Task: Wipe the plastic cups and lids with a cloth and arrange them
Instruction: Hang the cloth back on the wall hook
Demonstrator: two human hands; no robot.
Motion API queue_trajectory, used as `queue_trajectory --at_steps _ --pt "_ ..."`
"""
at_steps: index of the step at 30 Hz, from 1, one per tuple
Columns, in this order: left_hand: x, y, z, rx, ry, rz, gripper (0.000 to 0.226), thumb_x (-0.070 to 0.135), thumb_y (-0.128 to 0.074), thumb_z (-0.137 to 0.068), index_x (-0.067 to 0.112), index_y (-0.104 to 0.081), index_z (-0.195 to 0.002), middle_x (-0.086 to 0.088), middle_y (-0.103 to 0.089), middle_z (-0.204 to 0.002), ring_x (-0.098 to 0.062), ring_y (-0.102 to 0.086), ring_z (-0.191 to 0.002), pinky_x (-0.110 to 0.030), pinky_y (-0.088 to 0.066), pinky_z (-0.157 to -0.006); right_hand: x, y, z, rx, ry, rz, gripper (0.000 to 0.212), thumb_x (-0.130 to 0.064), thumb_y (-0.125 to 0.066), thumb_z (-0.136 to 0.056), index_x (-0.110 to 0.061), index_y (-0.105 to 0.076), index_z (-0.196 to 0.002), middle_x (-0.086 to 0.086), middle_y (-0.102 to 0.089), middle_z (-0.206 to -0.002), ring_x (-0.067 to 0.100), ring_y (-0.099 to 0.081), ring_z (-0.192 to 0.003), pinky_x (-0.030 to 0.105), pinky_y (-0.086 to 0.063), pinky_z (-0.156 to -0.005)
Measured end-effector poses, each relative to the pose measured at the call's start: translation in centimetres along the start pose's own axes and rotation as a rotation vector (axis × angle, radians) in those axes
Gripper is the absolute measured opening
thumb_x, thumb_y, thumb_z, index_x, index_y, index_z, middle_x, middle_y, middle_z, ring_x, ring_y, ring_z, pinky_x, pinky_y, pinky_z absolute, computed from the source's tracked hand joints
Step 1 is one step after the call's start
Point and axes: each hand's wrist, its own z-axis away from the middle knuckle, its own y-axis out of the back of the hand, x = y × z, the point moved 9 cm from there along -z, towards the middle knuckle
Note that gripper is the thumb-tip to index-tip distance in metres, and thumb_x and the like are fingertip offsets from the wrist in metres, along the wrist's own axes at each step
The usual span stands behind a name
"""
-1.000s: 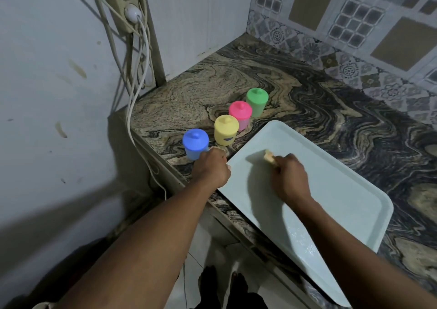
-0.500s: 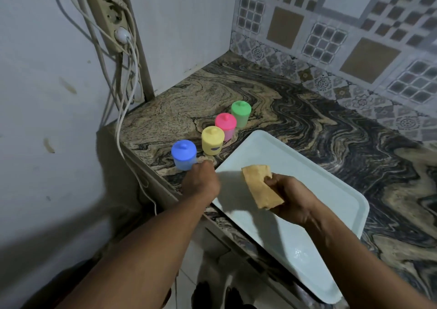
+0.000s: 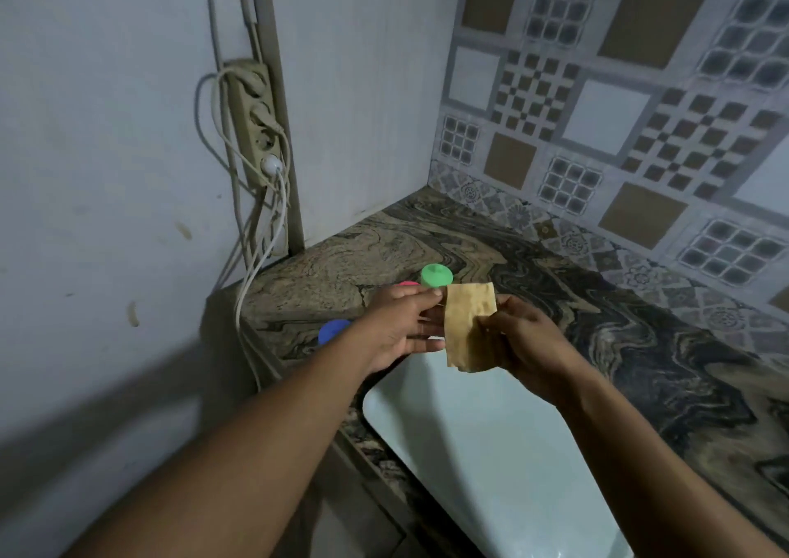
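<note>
1. Tan cloth [image 3: 469, 327] had left the tray [image 3: 491, 451], where you were rubbing with it a second earlier. You now held it up in the air above the tray's far end.
2. Your right hand [image 3: 525, 340] pinched the cloth's right side, thumb in front.
3. Your left hand [image 3: 401, 327] had let go of the tray's corner and come across. Its fingers were nearly straight and met the cloth's left edge, though whether they nipped it could not be told.
4. Beyond your hands the green cup [image 3: 436, 275], pink cup [image 3: 407, 284] and blue cup [image 3: 334, 330] stood lidded on the counter [image 3: 341, 267]. The yellow one was hidden behind your left hand.
5. Judging by this, the tray was done and you were refolding the cloth before starting on the cups.
</note>
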Motion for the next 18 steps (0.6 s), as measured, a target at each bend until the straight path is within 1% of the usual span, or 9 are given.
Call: queue_trajectory --at_steps 3,5,7,10,11,13,15,16,18 --pt "2.4 -0.5 0.8 0.01 -0.015 -0.01 0.039 0.041 -0.067 -0.094 0.006 -0.069 -0.109 -0.012 -0.072 -0.087 -0.026 -0.07 -0.074 -0.033 -0.059 -0.061 -2.2 0.1 -0.5 0.037 0.078 0.044 0.025 0.002 -0.053 -0.097 -0.004 -0.052 -0.122 0.023 -0.066 -0.105 0.028 -0.067 -0.085 0.039 -0.057 -0.064" --pt "3.4 -0.7 1.1 0.013 -0.009 -0.052 0.039 0.045 -0.067 -0.093 0.007 -0.07 -0.104 -0.011 -0.073 -0.082 -0.026 -0.071 -0.071 -0.035 -0.059 -0.063 -3.4 -0.3 -0.6 0.036 0.136 0.071 0.028 0.001 -0.058 -0.096 -0.009 -0.05 -0.12 0.018 -0.065 -0.099 0.026 -0.065 -0.083 0.037 -0.055 -0.063" --pt "4.4 -0.8 1.6 0.021 -0.019 -0.079 0.032 0.037 -0.066 -0.095 0.008 -0.069 -0.105 -0.011 -0.073 -0.082 -0.025 -0.071 -0.07 -0.038 -0.059 -0.068 -4.8 -1.0 -0.6 0.02 0.219 0.13 0.027 0.001 -0.059 -0.096 -0.01 -0.051 -0.119 0.015 -0.064 -0.095 0.023 -0.064 -0.08 0.036 -0.053 -0.063" --pt "5.9 -0.6 2.2 0.046 -0.062 -0.067 0.025 0.02 -0.065 -0.095 0.004 -0.067 -0.114 -0.014 -0.072 -0.088 -0.027 -0.07 -0.076 -0.042 -0.06 -0.072 -6.5 -2.4 -0.6 -0.017 0.326 0.21 0.013 -0.001 -0.054 -0.099 -0.007 -0.062 -0.107 0.009 -0.068 -0.084 0.018 -0.065 -0.072 0.034 -0.052 -0.062" --pt "6.5 -0.1 2.5 0.065 -0.084 -0.066 0.02 0.015 -0.066 -0.094 0.005 -0.068 -0.111 -0.015 -0.072 -0.088 -0.028 -0.07 -0.077 -0.043 -0.061 -0.073 -7.0 -3.1 -0.7 -0.034 0.345 0.221 0.013 -0.003 -0.054 -0.1 -0.007 -0.066 -0.101 0.008 -0.071 -0.082 0.021 -0.066 -0.074 0.035 -0.052 -0.063" --pt "7.0 0.6 2.7 0.096 -0.109 -0.068 0.007 0.011 -0.065 -0.092 0.013 -0.07 -0.097 -0.013 -0.071 -0.086 -0.027 -0.07 -0.076 -0.046 -0.061 -0.076 -7.4 -4.0 -0.9 -0.058 0.339 0.198 0.017 -0.013 -0.057 -0.1 -0.01 -0.072 -0.094 0.006 -0.074 -0.082 0.026 -0.067 -0.08 0.038 -0.053 -0.069" --pt "7.6 1.6 2.8 0.132 -0.138 -0.076 0.011 0.012 -0.065 -0.093 0.019 -0.07 -0.085 -0.01 -0.071 -0.085 -0.025 -0.069 -0.077 -0.05 -0.06 -0.082 -7.8 -5.1 -1.2 -0.09 0.3 0.151 0.022 -0.028 -0.061 -0.099 -0.013 -0.076 -0.095 0.006 -0.078 -0.09 0.028 -0.07 -0.09 0.043 -0.054 -0.081" --pt "8.1 2.1 2.9 0.148 -0.155 -0.088 0.012 0.013 -0.066 -0.093 0.02 -0.069 -0.083 -0.01 -0.071 -0.086 -0.025 -0.069 -0.08 -0.052 -0.059 -0.086 -8.2 -5.8 -1.3 -0.106 0.297 0.162 0.028 -0.037 -0.062 -0.097 -0.014 -0.077 -0.097 0.006 -0.078 -0.093 0.025 -0.071 -0.093 0.042 -0.054 -0.085" --pt "9.3 3.1 2.9 0.167 -0.186 -0.133 0.01 0.014 -0.067 -0.093 0.019 -0.07 -0.085 -0.01 -0.073 -0.089 -0.025 -0.07 -0.085 -0.053 -0.057 -0.091 -9.3 -7.2 -1.8 -0.145 0.32 0.23 0.038 -0.045 -0.065 -0.093 -0.009 -0.076 -0.097 0.01 -0.077 -0.092 0.021 -0.07 -0.088 0.035 -0.053 -0.079"
